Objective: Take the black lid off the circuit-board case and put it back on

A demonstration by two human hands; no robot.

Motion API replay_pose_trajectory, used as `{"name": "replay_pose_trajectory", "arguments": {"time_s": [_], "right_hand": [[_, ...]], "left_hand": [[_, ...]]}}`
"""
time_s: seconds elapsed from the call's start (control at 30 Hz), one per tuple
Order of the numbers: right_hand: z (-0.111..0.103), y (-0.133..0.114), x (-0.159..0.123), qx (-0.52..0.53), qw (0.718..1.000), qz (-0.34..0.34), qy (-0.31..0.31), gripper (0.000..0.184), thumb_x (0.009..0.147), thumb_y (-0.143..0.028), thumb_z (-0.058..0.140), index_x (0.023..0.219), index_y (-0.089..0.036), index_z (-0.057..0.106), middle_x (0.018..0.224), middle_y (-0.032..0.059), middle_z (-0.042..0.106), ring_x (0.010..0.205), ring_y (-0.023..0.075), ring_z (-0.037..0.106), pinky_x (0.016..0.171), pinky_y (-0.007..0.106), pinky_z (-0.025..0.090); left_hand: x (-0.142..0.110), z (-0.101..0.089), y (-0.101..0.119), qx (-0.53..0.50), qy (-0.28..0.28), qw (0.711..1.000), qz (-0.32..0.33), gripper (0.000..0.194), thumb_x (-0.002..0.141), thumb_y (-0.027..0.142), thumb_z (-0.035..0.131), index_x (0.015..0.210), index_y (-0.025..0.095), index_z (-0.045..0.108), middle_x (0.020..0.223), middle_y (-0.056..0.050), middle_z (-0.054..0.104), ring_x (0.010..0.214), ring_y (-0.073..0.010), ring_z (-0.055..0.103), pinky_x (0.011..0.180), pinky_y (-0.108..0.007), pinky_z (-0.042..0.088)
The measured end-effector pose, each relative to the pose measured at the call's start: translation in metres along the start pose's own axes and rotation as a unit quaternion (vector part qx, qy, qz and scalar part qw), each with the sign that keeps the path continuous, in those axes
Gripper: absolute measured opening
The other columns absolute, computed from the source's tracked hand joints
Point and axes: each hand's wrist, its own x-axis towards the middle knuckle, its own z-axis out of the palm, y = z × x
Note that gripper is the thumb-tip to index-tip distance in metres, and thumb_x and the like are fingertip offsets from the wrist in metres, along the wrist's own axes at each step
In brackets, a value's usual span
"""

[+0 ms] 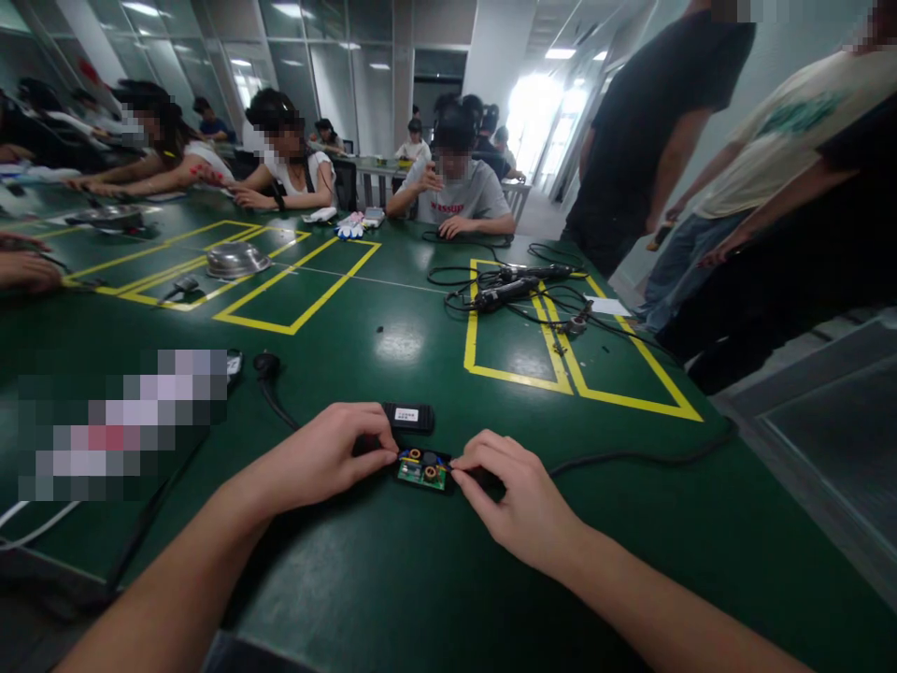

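A small green circuit board [422,472] with copper coils and blue and yellow wires sits in an open black plastic case in front of me. My left hand [336,453] is closed in a pinch on the wires at the case's left end. At the opposite end my right hand [508,486] pinches the wires too; its fingertips partly hide them. Just behind the case lies its black cover [410,418], bearing a white label. From behind my left hand a black cord [280,404] runs to a plug [266,365]. Another black cable [631,458] stretches from my right hand towards the table's right edge.
On the green table [364,589], two black electric screwdrivers [508,292] lie with tangled cords inside yellow-taped rectangles. A metal bowl [236,261] is farther left. A blurred-out object [126,430] lies near my left arm. People sit opposite; others stand at right.
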Motion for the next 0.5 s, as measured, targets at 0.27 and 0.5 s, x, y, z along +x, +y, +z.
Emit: {"name": "replay_pose_trajectory", "arguments": {"time_s": [0.27,0.5], "right_hand": [[-0.003,-0.0032,-0.0043,-0.021,1.0,0.002,-0.019,0.014,0.101,-0.011,0.059,0.1,-0.021,0.068,0.095,0.0061,0.076,0.08,0.0212,0.068,0.073,0.036,0.051],[-0.0054,-0.0057,-0.0037,-0.03,0.999,-0.009,-0.015,0.017,0.101,-0.01,0.061,0.094,-0.021,0.071,0.091,0.005,0.076,0.078,0.0199,0.068,0.072,0.036,0.046]], "left_hand": [[0.0009,-0.001,0.0044,-0.021,-0.002,1.0,-0.02,0.009,0.095,0.021,0.07,0.088,0.019,0.075,0.089,-0.001,0.074,0.08,-0.0163,0.065,0.076,-0.026,0.047],[0.0009,0.0024,0.0025,-0.036,-0.008,0.999,-0.012,0.015,0.097,0.021,0.069,0.082,0.019,0.073,0.089,-0.002,0.074,0.081,-0.016,0.066,0.075,-0.026,0.048]]}}
